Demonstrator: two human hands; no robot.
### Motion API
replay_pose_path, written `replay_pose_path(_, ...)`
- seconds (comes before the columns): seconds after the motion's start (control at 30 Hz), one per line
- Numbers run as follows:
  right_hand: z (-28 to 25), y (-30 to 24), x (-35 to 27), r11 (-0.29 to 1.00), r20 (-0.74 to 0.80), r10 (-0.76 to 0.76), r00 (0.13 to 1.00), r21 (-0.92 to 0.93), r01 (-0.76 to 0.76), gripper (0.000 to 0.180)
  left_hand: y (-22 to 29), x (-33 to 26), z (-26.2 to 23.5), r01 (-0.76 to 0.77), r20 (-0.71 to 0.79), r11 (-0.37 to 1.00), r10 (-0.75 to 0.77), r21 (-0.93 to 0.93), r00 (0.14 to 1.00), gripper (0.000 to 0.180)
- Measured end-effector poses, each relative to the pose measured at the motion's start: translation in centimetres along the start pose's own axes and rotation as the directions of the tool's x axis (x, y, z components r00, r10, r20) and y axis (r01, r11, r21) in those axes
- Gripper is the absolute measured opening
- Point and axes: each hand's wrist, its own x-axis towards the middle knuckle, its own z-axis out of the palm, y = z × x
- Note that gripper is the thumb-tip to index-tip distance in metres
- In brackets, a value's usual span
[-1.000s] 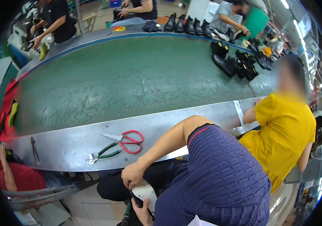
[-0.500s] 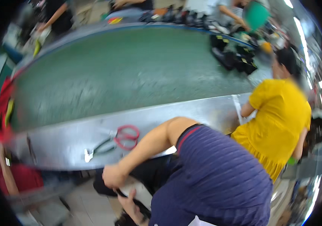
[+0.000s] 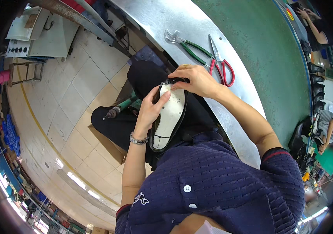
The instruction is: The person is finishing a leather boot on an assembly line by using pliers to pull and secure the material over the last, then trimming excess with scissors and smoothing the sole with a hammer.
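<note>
Standing at the far left, a pale machine cabinet (image 3: pixel 43 43) is facing a floor of glossy tiles (image 3: pixel 68 85); farther in, a slim green-handled tool (image 3: pixel 122 106) with a metal tip is lying near the dark-trousered knee (image 3: pixel 112 125); the left hand (image 3: pixel 149 112), wearing a linked metal wristband (image 3: pixel 138 139), is closing around the near side of a shoe (image 3: pixel 169 119), its thumb pressing on the smooth, off-white sole board (image 3: pixel 175 103); the shoe is resting sole-up above the lap, between the two hands, its black upper wrapping the long, waisted board and a thin dark band (image 3: pixel 161 137) crossing the lower end; the right hand (image 3: pixel 198 80) is pinching narrowly at the upper end, where dark material is meeting a ragged whitish edge; the step in hand is seemingly one of tucking or pulling that edge, and the next move is probably calling for a firm left hold and a close fingertip pinch; farther right, pincers (image 3: pixel 191 47) with curved steel heads and green handles are lying against red-looped scissors (image 3: pixel 221 66) on a brushed, shiny metal ledge (image 3: pixel 239 130); beyond it, a scuffed matt-green surface (image 3: pixel 260 46) is stretching away
</note>
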Motion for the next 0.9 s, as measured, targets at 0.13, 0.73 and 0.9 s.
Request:
replay_pose_path(0.13, -0.9, 0.3, 0.6, 0.977, 0.115, -0.114, 0.987, -0.166, 0.132, 0.028, -0.1, 0.5, 0.1, 0.031, 0.03, 0.999, -0.032, 0.035, 0.999, 0.042)
replay_pose_path(0.73, -0.1, 0.3, 1.9, 0.978, 0.047, -0.032, 0.998, -0.202, 0.041, 0.018, -1.4, 1.0, 1.0, -0.036, -0.108, 0.997, 0.029, -0.061, 0.994, 0.045)
replay_pose_path(0.9, -1.2, 0.6, 2.2, 0.982, 0.095, -0.104, 0.99, -0.15, 0.117, 0.019, -1.5, 0.9, 1.1, -0.043, -0.105, 0.999, 0.045, 0.021, 0.993, 0.046)
